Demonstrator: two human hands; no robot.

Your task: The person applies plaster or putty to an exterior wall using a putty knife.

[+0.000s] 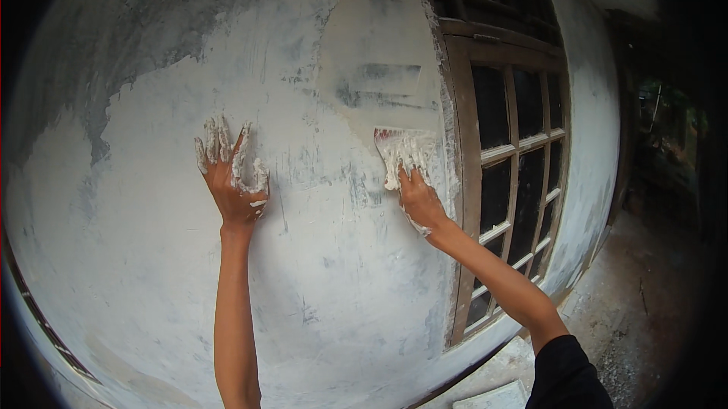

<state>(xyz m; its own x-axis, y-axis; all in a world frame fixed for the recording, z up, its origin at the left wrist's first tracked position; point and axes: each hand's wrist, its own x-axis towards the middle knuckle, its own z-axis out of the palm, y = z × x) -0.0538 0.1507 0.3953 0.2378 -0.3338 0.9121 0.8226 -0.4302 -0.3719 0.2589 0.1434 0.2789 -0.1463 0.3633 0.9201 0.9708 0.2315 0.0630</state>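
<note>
White putty coats the fingers of both my hands. My left hand (231, 177) is raised in front of the wall (167, 250), its fingers spread and nothing seen in it; whether it touches the surface I cannot tell. Farther right, close to the window frame, my right hand (418, 195) grips a flat putty scraper (387, 136) against the wall. Only the scraper's reddish upper edge shows through the thick white putty on it. Above the scraper lies a patch of fresh, cream-coloured putty (379, 37) with grey streaks showing through.
A brown wooden window frame (459, 143) with dark panes and whitish bars stands just right of my right hand. Bare grey wall (144, 22) shows at the upper left. At the lower right are a pale slab (493, 397) and dirt ground (629, 303).
</note>
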